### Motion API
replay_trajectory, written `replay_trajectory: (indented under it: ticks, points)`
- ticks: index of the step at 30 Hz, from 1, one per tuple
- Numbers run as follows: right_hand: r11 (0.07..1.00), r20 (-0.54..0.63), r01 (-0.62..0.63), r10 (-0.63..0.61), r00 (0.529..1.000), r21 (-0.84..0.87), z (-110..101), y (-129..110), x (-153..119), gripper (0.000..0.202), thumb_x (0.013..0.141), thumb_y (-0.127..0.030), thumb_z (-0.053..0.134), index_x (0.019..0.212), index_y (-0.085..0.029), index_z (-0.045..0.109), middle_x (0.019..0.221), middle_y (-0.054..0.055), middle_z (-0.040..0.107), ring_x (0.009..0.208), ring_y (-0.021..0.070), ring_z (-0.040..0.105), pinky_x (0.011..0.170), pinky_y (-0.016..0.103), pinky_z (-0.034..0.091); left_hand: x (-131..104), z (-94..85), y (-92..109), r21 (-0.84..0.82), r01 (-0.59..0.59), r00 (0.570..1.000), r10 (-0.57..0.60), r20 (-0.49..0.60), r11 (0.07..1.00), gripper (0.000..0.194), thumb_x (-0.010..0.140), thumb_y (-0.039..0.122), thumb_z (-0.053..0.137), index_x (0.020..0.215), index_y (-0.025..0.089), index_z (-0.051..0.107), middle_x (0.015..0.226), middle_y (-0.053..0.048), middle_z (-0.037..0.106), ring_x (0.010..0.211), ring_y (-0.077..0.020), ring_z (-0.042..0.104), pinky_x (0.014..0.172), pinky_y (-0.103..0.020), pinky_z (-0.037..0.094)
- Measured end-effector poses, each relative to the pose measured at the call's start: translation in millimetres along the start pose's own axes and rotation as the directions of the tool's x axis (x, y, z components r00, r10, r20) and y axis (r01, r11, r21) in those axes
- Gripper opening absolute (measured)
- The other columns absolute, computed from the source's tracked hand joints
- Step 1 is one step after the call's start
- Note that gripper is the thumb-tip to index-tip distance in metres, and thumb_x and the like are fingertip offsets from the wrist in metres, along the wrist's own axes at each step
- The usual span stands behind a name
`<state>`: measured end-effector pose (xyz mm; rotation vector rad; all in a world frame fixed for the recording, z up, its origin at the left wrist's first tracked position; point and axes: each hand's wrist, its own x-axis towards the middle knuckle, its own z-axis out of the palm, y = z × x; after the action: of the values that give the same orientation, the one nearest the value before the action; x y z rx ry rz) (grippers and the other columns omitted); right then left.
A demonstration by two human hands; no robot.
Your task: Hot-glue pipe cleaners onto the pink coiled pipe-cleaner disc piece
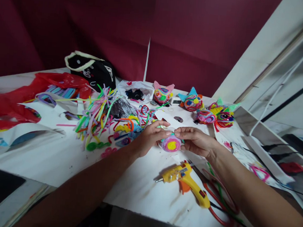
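Pipe-cleaner disc, coiled pink with a yellow centre, sat between my two hands just above the white table, a little beyond the yellow glue gun. My left hand closed its fingers on the disc's left edge and my right hand pinched the top right edge, so both were clamped on the piece, thumb tips nearly meeting over its rim. I judged the step in hand to be shaping or pressing the coil, settling a loose turn against the rest. The next move seemed to call for a steady pinch so the spiral would not spring open, and for one hand to free itself toward the glue gun lying near my right wrist. A heap of loose pipe cleaners lay to the left, and finished eared faces stood in a row farther back.
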<state>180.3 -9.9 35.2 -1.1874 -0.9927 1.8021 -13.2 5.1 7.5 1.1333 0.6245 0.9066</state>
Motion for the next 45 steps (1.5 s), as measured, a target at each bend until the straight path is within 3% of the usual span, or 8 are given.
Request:
replay_trajectory:
  ticks: [10,19,29,33,36,39,42,45]
  points:
    - [0.998,-0.022,0.016,-0.017,1.000,-0.060,7.0,-5.3,0.5,0.024,0.061,-0.015,0.085,0.078,-0.017,0.069,0.070,-0.002,0.065,0.062,0.0104,0.062,0.060,0.024,0.057,4.9,-6.7,-1.8,-0.107,-0.005,1.000,0.003,-0.018,0.994,0.049,0.057,0.023,0.083,0.099,0.019,0.057,0.064,0.007,0.052,0.058,-0.0092,0.054,0.059,-0.023,0.041]
    - [1.000,-0.034,0.008,-0.008,0.999,-0.012,6.7,-2.0,0.1,0.017,0.064,-0.016,0.081,0.073,-0.015,0.067,0.070,0.001,0.064,0.065,0.0121,0.061,0.067,0.033,0.061,4.5,-5.3,1.0,-0.194,0.033,0.997,-0.045,-0.056,0.981,0.050,0.057,0.020,0.081,0.101,0.018,0.056,0.075,0.003,0.060,0.068,-0.0122,0.060,0.065,-0.025,0.047]
    - [0.948,0.031,-0.099,0.113,0.993,-0.303,11.8,-21.3,16.4,0.023,0.063,-0.018,0.082,0.077,-0.015,0.064,0.065,-0.001,0.062,0.060,0.0102,0.059,0.060,0.028,0.059,8.8,-14.9,-0.8,-0.073,0.199,0.979,-0.195,0.054,0.977,0.026,0.065,0.029,0.079,0.084,0.016,0.066,0.081,-0.004,0.067,0.069,-0.0143,0.061,0.062,-0.026,0.051]
    - [0.938,0.001,-0.068,0.073,0.997,-0.340,16.3,-24.7,22.3,0.033,0.059,-0.021,0.086,0.077,-0.016,0.059,0.064,-0.003,0.059,0.060,0.0092,0.057,0.061,0.027,0.058,11.7,-15.2,0.4,-0.101,0.191,0.981,-0.193,-0.009,0.976,0.022,0.064,0.022,0.078,0.081,0.013,0.065,0.074,-0.003,0.067,0.061,-0.0133,0.061,0.057,-0.023,0.049]
    - [0.936,-0.087,0.048,-0.084,0.993,-0.349,11.4,-25.1,19.3,0.037,0.063,-0.027,0.084,0.085,-0.018,0.056,0.075,-0.001,0.062,0.068,0.0113,0.059,0.059,0.023,0.054,16.9,-17.6,0.8,-0.239,0.144,0.972,-0.183,-0.149,0.960,0.012,0.070,0.014,0.069,0.081,0.012,0.064,0.073,-0.003,0.068,0.061,-0.0137,0.063,0.059,-0.024,0.051]
    - [0.852,-0.229,0.192,-0.336,0.913,-0.487,-0.8,-19.6,5.6,0.031,0.072,-0.028,0.075,0.092,-0.018,0.054,0.084,0.002,0.063,0.074,0.0130,0.060,0.060,0.023,0.050,23.3,-24.3,2.5,-0.314,0.106,0.950,-0.190,-0.249,0.944,0.009,0.077,0.016,0.059,0.083,0.010,0.064,0.073,-0.006,0.069,0.062,-0.0158,0.064,0.060,-0.027,0.053]
    - [0.656,-0.071,0.273,-0.447,0.892,-0.704,-12.8,-4.2,-19.0,0.016,0.077,-0.026,0.066,0.086,-0.017,0.058,0.079,0.002,0.063,0.075,0.0153,0.060,0.067,0.027,0.049,27.7,-33.0,6.5,-0.354,0.056,0.936,-0.173,-0.307,0.934,0.015,0.081,0.018,0.054,0.089,0.009,0.064,0.073,-0.007,0.069,0.065,-0.0180,0.066,0.063,-0.030,0.056]
    - [0.412,0.073,0.238,-0.378,0.923,-0.880,-16.2,16.5,-47.7,0.017,0.079,-0.028,0.061,0.093,-0.018,0.064,0.091,0.005,0.067,0.083,0.0205,0.063,0.073,0.031,0.048,29.2,-39.7,11.6,-0.408,-0.045,0.916,-0.125,-0.381,0.912,0.020,0.083,0.016,0.050,0.096,0.012,0.064,0.073,-0.004,0.070,0.068,-0.0179,0.067,0.067,-0.033,0.057]
